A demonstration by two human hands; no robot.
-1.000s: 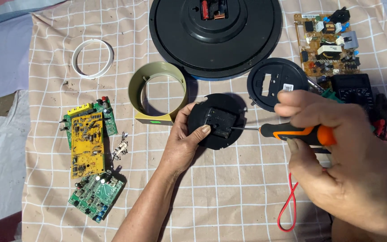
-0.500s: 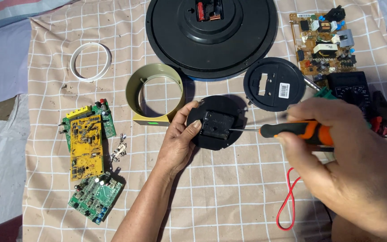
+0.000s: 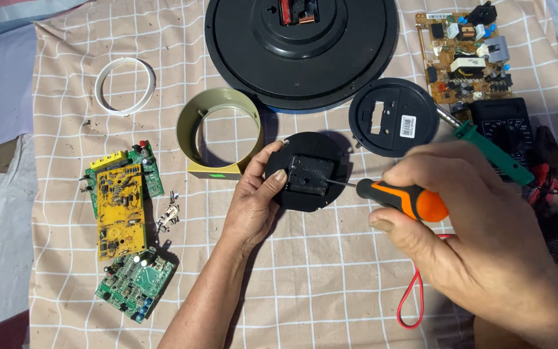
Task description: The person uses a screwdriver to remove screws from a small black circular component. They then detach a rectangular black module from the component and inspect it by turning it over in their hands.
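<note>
My left hand (image 3: 253, 197) grips the left rim of a small round black part (image 3: 308, 171) lying on the checked cloth (image 3: 318, 271), thumb on top by its square centre block. My right hand (image 3: 479, 226) is closed around an orange-and-black screwdriver (image 3: 402, 197). The thin metal tip points left and touches the right edge of the square block.
A big black disc (image 3: 301, 48) lies at the top. An olive ring (image 3: 221, 132), a white ring (image 3: 124, 84), a black round cover (image 3: 392, 116), a brown circuit board (image 3: 469, 52), green and yellow boards (image 3: 124, 213), a green-handled tool (image 3: 492, 152), a black meter (image 3: 505, 126) and a red wire (image 3: 414, 297) surround them.
The view has drifted slightly; my right hand has shifted a little lower and left with the screwdriver. My left hand keeps its grip on the black part.
</note>
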